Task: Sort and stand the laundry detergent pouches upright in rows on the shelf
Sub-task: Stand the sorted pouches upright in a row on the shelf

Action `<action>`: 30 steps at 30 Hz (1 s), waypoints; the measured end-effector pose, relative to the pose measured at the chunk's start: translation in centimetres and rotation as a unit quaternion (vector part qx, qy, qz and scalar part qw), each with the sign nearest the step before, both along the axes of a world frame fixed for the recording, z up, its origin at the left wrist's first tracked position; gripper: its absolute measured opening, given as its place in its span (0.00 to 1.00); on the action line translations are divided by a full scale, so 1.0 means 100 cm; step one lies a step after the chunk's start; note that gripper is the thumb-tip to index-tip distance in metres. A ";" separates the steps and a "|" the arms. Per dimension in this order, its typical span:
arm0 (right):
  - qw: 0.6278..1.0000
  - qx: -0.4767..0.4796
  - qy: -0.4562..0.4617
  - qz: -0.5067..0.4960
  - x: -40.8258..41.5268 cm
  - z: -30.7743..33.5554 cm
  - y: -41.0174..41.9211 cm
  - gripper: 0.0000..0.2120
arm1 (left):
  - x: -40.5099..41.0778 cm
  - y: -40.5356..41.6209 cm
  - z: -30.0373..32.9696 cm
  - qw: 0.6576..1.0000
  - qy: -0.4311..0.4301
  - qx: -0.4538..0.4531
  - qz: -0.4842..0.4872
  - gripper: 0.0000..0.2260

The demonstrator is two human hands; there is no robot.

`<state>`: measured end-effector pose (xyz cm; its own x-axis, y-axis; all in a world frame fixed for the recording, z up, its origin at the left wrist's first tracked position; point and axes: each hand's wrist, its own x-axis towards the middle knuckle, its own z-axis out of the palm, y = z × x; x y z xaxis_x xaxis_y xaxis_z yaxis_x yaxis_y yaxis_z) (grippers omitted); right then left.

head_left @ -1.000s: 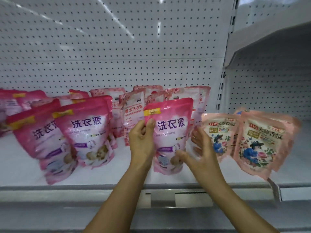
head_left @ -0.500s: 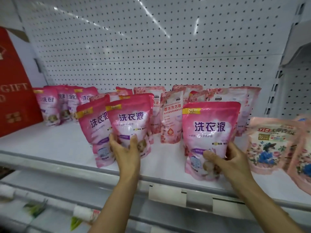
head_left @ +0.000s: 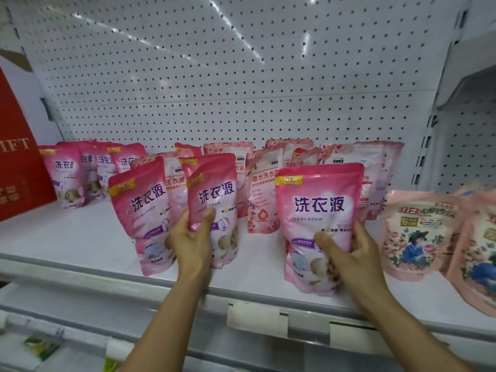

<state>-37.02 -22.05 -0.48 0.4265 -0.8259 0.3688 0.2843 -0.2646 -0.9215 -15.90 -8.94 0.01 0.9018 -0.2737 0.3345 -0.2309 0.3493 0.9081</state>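
Observation:
Pink detergent pouches stand on the white shelf (head_left: 67, 237). My left hand (head_left: 192, 238) grips the lower left side of a pink pouch (head_left: 214, 194) that leans in the front row, next to another leaning pouch (head_left: 142, 208). My right hand (head_left: 349, 253) holds the lower right part of a bigger-looking upright pink pouch (head_left: 319, 210), thumb across its front. Paler pink pouches (head_left: 264, 189) stand behind, and a cluster of pink ones (head_left: 69, 173) stands at the back left.
Peach floral pouches (head_left: 418, 232) lean at the right of the shelf. A red gift box (head_left: 16, 162) stands at the far left. White pegboard (head_left: 241, 76) backs the shelf. Price-tag holders (head_left: 257, 315) line the front rail, with a lower shelf below.
My left hand left the right-hand pouch and took hold of the middle front pouch. My right hand stays on the right pouch. The view swung left, then closed in.

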 end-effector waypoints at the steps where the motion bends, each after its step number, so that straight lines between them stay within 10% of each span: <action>1: 1.000 -0.003 -0.002 -0.006 0.002 0.001 0.000 0.20 | -0.002 -0.001 0.004 1.000 -0.013 0.003 0.013 0.07; 30: 0.995 0.027 -0.034 0.086 0.038 0.010 0.172 0.17 | -0.023 0.191 -0.002 0.994 0.085 -0.034 -0.059 0.12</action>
